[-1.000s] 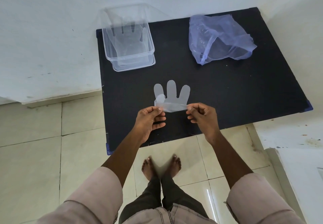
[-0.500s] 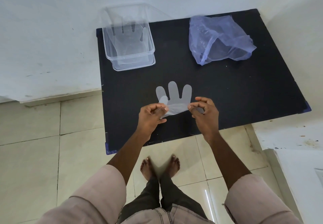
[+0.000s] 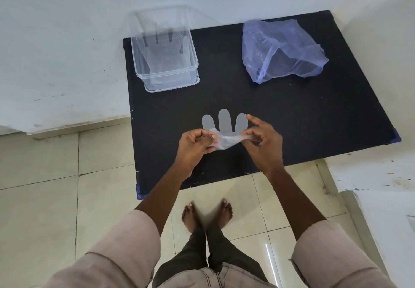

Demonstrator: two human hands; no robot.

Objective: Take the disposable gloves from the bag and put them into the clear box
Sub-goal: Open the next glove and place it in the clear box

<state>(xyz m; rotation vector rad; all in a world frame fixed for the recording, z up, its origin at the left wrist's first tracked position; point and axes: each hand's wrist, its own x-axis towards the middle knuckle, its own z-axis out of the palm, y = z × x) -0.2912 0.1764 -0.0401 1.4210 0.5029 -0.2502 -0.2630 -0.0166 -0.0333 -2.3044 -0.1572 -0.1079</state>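
A thin clear disposable glove is stretched between my hands over the near part of the black table, its fingers pointing away from me. My left hand pinches its cuff on the left and my right hand pinches it on the right. The clear box stands at the table's far left with at least one glove lying flat inside it. The crumpled blue plastic bag lies at the far right, its mouth facing me; its contents are hard to make out.
The table stands against a white wall at the back. Beige floor tiles and my bare feet are below its near edge. A white ledge and a white cabinet edge lie to the right of the table.
My hands have lifted slightly and moved closer together. The glove's cuff, flat a second ago, is now bunched between my fingers, and my right index finger has raised off it.
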